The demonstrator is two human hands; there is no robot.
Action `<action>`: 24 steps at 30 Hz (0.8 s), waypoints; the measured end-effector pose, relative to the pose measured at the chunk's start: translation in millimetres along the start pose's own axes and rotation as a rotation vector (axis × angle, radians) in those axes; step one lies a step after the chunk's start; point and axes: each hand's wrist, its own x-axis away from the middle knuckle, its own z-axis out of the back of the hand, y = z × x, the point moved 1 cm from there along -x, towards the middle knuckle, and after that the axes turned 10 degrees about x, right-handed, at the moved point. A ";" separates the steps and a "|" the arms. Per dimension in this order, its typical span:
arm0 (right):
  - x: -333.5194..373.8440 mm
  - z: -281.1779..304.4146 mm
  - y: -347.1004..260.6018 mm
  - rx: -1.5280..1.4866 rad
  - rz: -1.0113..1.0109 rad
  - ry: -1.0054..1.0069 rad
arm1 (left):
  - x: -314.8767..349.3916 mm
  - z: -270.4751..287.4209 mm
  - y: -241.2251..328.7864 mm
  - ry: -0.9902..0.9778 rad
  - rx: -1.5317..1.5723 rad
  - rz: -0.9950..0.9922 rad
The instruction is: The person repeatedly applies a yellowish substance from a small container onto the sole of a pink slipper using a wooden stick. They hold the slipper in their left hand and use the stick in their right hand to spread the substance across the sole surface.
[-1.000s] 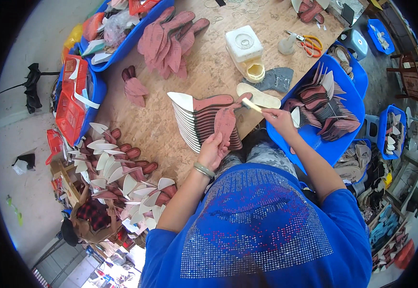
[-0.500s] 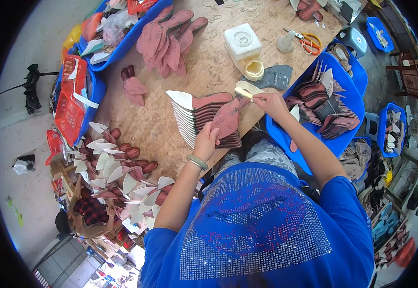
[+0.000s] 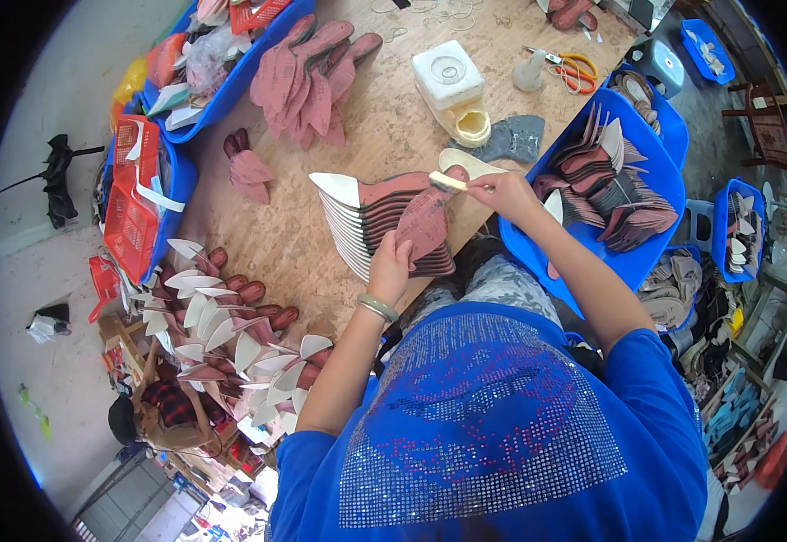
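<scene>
My left hand (image 3: 391, 269) grips a reddish insole (image 3: 423, 224) by its near end, tilted over a fanned stack of similar insoles (image 3: 380, 200) with white tips. Between the fingers of my right hand (image 3: 504, 194) is a small pale brush (image 3: 450, 182), its head at the far, narrow end of the held insole. A cream insole-shaped piece (image 3: 474, 165) lies just beyond the brush, partly covered. Farther off stands a white pot (image 3: 447, 74) with a yellow-crusted opening (image 3: 473, 127), beside a dark grey flat piece (image 3: 512, 138).
Loose reddish insoles (image 3: 307, 86) lie in a far pile, and white-tipped ones (image 3: 217, 316) spread along the left. Orange-handled scissors (image 3: 577, 70) and a squat bottle (image 3: 529, 72) sit at the far right. A blue bin (image 3: 664, 194) of insoles adjoins the table. Another person (image 3: 163, 406) works at lower left.
My right hand has drawn the brush slightly nearer and left across the insole's narrow end. My left hand keeps its hold. The whole view has shifted a little.
</scene>
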 end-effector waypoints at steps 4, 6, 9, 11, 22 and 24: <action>-14.1 -21.8 42.2 0.074 -0.089 0.114 | -1.7 -3.2 4.2 0.031 0.063 0.027; -5.3 -24.3 50.9 0.061 -0.138 0.145 | -3.3 -3.9 -10.7 0.071 -0.144 -0.294; 16.2 -24.8 58.6 -0.020 -0.245 0.078 | 2.0 -5.7 -2.4 0.045 -0.391 -0.343; 30.6 -23.2 62.8 -0.117 -0.269 -0.012 | 4.7 -6.6 13.5 0.030 -0.488 -0.279; -63.0 33.3 41.0 0.483 0.142 0.309 | -19.4 12.3 28.7 -0.104 -0.023 0.308; -75.6 30.1 38.4 0.591 0.170 0.258 | -15.7 9.0 31.0 -0.109 0.341 0.456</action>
